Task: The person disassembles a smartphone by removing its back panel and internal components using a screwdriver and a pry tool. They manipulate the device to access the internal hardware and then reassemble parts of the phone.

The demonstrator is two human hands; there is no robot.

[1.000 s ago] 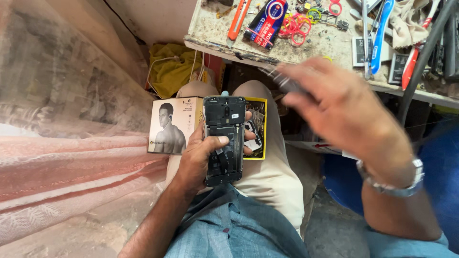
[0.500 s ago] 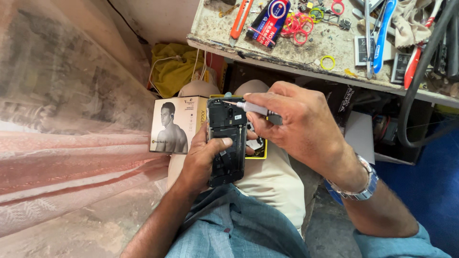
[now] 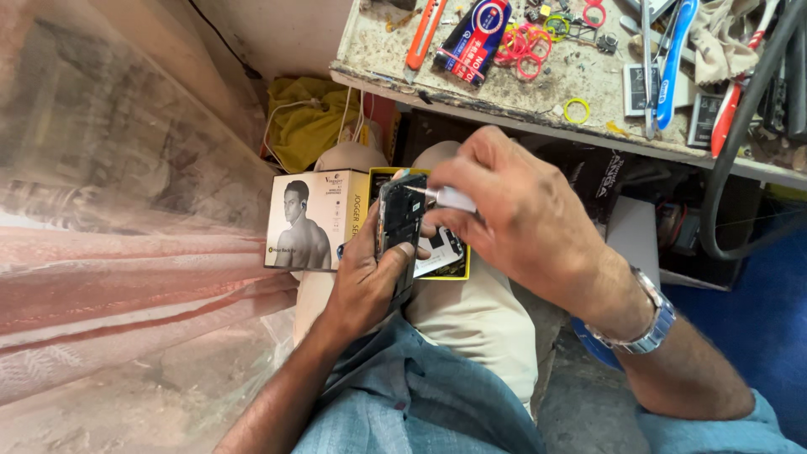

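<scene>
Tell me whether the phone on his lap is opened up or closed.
Opened up. The phone in the left hand shows bare internals; the right hand sets a screwdriver to it.

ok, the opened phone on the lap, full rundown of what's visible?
The phone is a dark slab with its back off, showing black internals and a metal-looking frame. It stands nearly upright, tilted, over a yellow-rimmed box on the person's thigh. The left hand holds its lower half, thumb across the face. The right hand presses a silvery tool tip to its upper edge.
</scene>
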